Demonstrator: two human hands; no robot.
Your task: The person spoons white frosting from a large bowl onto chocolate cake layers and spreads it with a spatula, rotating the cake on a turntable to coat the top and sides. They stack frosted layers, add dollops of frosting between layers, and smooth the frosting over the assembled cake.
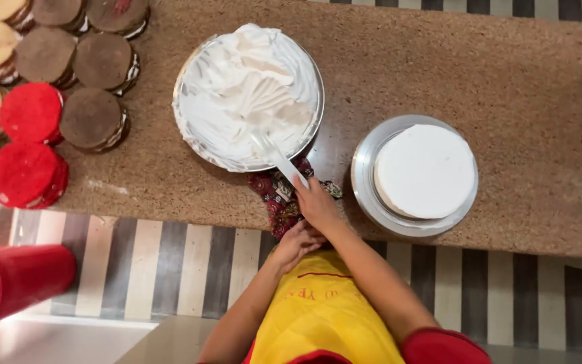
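Ahead of right hand (pixel 316 202): white spatula (pixel 274 152), handle grasped, blade resting in cream bowl (pixel 247 94). Left hand (pixel 298 244) loosely curled at tabletop (pixel 506 74) edge, beside patterned cloth (pixel 279 195), holding nothing visible. Right of hands: iced cake (pixel 424 170) on turntable (pixel 365 189). Judgement: load blade evenly, lift level, avoid drips.

I'm looking down on a speckled brown stone counter (pixel 506 74). On it sits a big bowl of white cream (pixel 247 94) mid-counter, and a metal turntable (pixel 365 182) to its right. A patterned cloth (pixel 279 195) lies at the near edge. Round cake layers (pixel 92 118), brown, red and tan, crowd the left end.
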